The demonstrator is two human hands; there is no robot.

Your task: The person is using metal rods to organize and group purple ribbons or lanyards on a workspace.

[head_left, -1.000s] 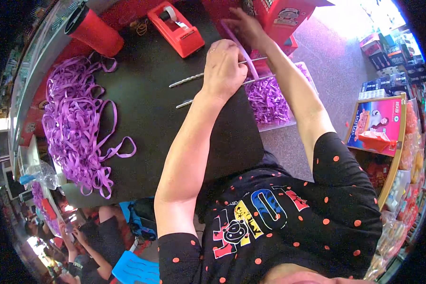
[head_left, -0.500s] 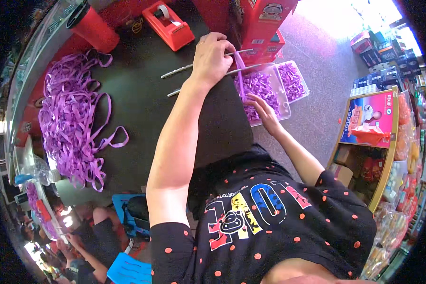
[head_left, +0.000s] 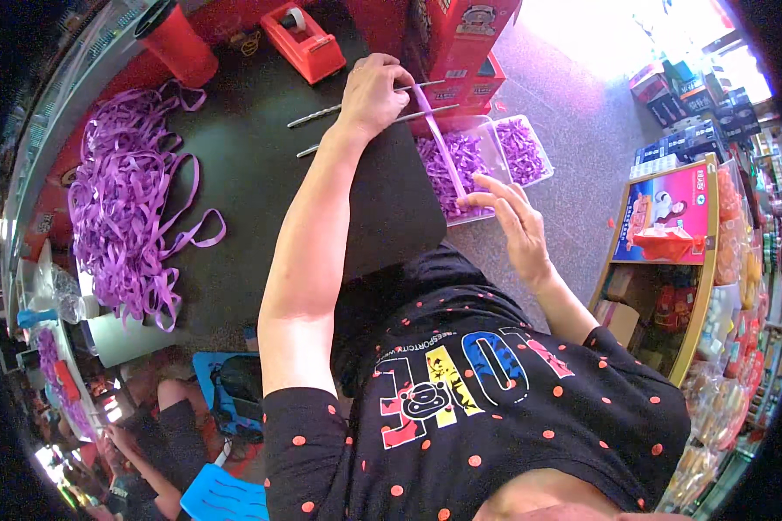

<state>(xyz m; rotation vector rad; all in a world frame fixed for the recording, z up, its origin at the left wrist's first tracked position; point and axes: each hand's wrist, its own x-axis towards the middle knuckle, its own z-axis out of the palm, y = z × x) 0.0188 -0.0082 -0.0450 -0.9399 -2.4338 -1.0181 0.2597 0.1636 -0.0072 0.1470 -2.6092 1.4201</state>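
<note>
Head view. Left hand [head_left: 374, 95]: fingers curled in, tips at the upper end of one purple strip [head_left: 441, 148]; whether they pinch it cannot be told. Right hand [head_left: 514, 217]: forefinger and thumb closed on the strip's lower end, the strip running straight between the two sets of fingers. Metal rods, two, roughly parallel: upper rod [head_left: 311, 117], lower rod [head_left: 310, 151], both passing by the left fingers. Clear bin [head_left: 497, 154] of purple cut pieces [head_left: 437, 169]: just beyond the right fingertips; second tray, similarly filled, beside it. Counter [head_left: 243, 165], black: under the left fingers. Purple ribbon heap [head_left: 130, 200]: well left of them. Tape dispenser [head_left: 311, 50], red: just beyond, to their left.
</note>
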